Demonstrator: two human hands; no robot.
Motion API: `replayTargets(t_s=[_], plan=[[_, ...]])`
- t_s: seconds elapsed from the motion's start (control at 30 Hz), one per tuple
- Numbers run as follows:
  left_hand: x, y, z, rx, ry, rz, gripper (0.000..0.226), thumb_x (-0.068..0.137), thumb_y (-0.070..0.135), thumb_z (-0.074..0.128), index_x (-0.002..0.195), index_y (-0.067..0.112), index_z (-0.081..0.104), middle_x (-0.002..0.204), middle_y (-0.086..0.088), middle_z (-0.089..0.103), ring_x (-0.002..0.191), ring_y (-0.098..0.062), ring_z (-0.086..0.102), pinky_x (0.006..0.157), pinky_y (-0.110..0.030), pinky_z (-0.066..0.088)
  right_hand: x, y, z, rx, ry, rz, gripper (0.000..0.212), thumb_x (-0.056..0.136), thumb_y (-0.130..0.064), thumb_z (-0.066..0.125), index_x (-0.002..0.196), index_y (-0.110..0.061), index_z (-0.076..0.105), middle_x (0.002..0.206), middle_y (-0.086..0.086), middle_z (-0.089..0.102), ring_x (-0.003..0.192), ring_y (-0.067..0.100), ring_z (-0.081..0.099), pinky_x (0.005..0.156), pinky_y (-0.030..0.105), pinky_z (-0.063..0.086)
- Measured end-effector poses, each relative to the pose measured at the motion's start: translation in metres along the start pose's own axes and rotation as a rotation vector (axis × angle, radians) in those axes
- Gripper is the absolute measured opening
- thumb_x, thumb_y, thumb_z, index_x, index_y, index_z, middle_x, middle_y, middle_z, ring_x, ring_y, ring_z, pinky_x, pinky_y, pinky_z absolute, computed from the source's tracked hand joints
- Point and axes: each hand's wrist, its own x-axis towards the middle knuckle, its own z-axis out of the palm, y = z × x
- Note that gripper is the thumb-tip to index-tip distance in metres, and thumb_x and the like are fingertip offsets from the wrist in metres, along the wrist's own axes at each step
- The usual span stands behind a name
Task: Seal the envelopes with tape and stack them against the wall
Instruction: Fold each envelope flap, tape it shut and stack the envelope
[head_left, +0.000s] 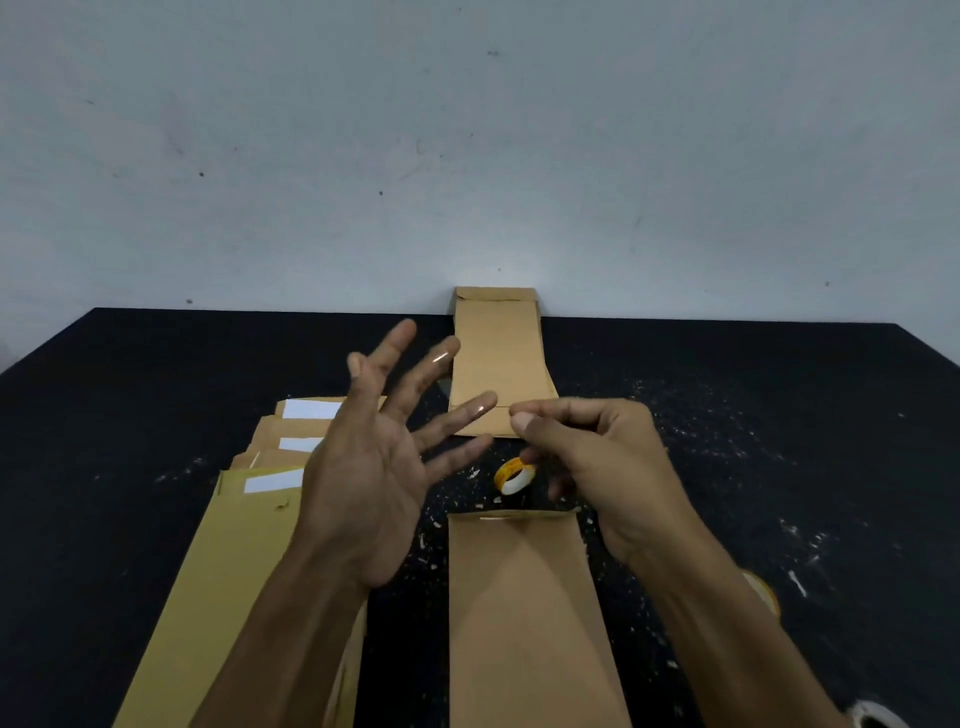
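Observation:
My left hand (363, 467) is held palm up over the table with its fingers spread. Shiny strips of clear tape (480, 406) are stuck on two of its fingertips. My right hand (592, 457) has curled fingers, and its thumb and forefinger pinch the end of the strip on the nearer taped fingertip. A small yellow tape roll (514, 475) lies on the table below both hands. One brown envelope (524, 613) lies flat in front of me, flap end away. Another brown envelope (498, 358) lies with its far end against the wall.
A fanned pile of brown envelopes (249, 525) with white labels lies at the left, partly under my left forearm. The black table (779, 415) is speckled with paper bits. A tan round object (763, 592) shows behind my right forearm. A white object (878, 716) is at the bottom right corner.

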Motion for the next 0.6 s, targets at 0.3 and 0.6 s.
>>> replayTargets(t_s=[0.3,0.6], plan=[[-0.014,-0.005,0.008,0.100,-0.049,0.041,0.059,0.094,0.059,0.020,0.147,0.038,0.036,0.142,0.011,0.056,0.123,-0.028,0.061,0.097,-0.052,0.052,-0.015,-0.003,0.021,0.113,0.057,0.014,0.008,0.081,-0.015,0.079,0.073,-0.015,0.078,0.067,-0.002,0.074,0.059,0.000,0.066,0.050,0.016,0.049],[-0.015,-0.012,0.006,0.170,-0.126,0.052,0.060,0.092,0.060,0.021,0.148,0.043,0.031,0.148,0.014,0.050,0.129,-0.024,0.057,0.100,-0.046,0.051,-0.015,-0.002,0.023,0.097,0.121,-0.009,0.010,0.079,-0.010,0.081,0.070,-0.011,0.077,0.070,0.002,0.076,0.063,0.002,0.068,0.062,0.023,0.048]])
